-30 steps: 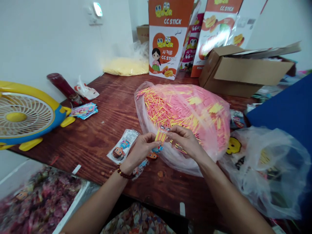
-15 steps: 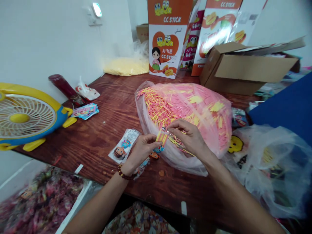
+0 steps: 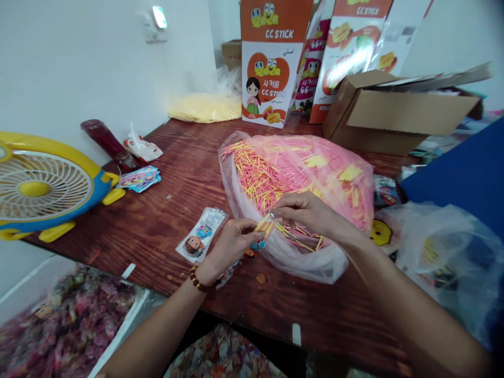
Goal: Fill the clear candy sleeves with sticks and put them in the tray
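My left hand (image 3: 231,240), with a beaded bracelet at the wrist, pinches a small clear printed packet (image 3: 266,226) with yellow and pink sticks in it. At the packet's upper right end, the closed fingertips of my right hand (image 3: 305,211) meet its edge; what exactly they pinch is too small to make out. Just behind both hands lies a large open plastic bag (image 3: 334,263) full of thin pink and yellow sticks (image 3: 260,181). Flat printed packets (image 3: 200,236) lie left of my left hand. More packets are partly hidden under my left wrist.
A yellow and blue fan (image 3: 43,184) stands at the left, near a dark red bottle (image 3: 103,137) and a pile of cards (image 3: 139,178). Printed cartons (image 3: 268,68) and an open cardboard box (image 3: 409,113) are at the back. A clear bag (image 3: 452,262) sits at the right.
The packet has tilted to the right between my hands. My right forearm has swung out to the right, its elbow higher, while the fingertips stay at the packet's end.
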`<state>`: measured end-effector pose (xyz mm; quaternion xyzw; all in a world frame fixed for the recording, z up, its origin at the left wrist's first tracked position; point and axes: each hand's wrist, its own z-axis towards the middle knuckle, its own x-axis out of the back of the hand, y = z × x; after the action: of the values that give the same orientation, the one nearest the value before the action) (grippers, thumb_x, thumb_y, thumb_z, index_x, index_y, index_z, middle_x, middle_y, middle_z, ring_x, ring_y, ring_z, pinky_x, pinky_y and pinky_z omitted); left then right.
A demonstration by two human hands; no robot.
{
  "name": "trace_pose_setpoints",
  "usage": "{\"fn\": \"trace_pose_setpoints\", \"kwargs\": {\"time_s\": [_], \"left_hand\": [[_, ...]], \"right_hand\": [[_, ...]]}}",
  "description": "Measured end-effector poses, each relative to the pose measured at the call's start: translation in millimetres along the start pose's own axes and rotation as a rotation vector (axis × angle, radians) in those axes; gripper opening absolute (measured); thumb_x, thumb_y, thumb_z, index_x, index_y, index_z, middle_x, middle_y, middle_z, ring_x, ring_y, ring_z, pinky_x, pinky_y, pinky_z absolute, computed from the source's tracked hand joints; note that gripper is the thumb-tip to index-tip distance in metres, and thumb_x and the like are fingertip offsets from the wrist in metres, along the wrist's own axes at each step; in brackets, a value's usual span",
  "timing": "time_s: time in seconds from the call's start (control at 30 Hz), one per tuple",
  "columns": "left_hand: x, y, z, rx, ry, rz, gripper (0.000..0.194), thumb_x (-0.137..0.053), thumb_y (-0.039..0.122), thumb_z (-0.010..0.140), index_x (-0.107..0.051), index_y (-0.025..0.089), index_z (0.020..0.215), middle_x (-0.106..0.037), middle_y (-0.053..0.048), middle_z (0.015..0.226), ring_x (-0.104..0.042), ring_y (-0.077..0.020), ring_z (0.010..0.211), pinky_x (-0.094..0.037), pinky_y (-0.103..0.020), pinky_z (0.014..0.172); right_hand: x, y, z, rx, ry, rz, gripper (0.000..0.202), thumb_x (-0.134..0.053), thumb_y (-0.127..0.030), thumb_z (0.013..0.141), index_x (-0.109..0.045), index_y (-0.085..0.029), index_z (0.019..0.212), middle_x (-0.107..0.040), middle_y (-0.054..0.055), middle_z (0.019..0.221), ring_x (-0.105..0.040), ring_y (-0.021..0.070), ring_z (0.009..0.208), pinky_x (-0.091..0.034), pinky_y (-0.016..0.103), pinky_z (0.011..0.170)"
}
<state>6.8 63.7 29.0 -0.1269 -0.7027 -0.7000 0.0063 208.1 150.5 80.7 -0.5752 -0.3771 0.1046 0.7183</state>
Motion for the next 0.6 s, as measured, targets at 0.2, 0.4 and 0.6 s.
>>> {"fn": "trace_pose_setpoints", "kwargs": {"time_s": [0.2,0.4,0.6], "left_hand": [[-3.4,-1,1,0.037,-0.013,0.036,0.027,-0.065,0.034,0.081,-0.061,0.013,0.063,-0.043,0.005,0.058,-0.034,-0.0084,0.057,-0.028,-0.022,0.054],[-4.1,-1,1,0.017,-0.007,0.120,0.028,-0.059,0.033,0.083,-0.058,0.014,0.063,-0.042,0.004,0.059,-0.034,-0.0089,0.058,-0.026,-0.023,0.055],[-4.7,-4,2,0.005,-0.007,0.244,0.029,-0.057,0.032,0.084,-0.056,0.015,0.061,-0.041,0.004,0.058,-0.035,-0.0095,0.058,-0.026,-0.023,0.055]], "right_hand": [[6,-2,0,0.024,-0.063,0.021,0.014,-0.071,-0.032,0.078,-0.074,-0.018,0.075,-0.067,0.000,0.071,-0.058,0.0120,0.066,-0.045,0.025,0.063],[-2,11,-2,0.100,0.027,0.051,0.014,-0.072,-0.032,0.079,-0.074,-0.020,0.073,-0.069,0.002,0.077,-0.062,0.0147,0.073,-0.048,0.028,0.068],[-17,20,-7,0.169,0.105,0.023,0.012,-0.067,-0.029,0.083,-0.075,-0.022,0.079,-0.070,0.003,0.089,-0.065,0.0176,0.086,-0.048,0.032,0.080]]}}
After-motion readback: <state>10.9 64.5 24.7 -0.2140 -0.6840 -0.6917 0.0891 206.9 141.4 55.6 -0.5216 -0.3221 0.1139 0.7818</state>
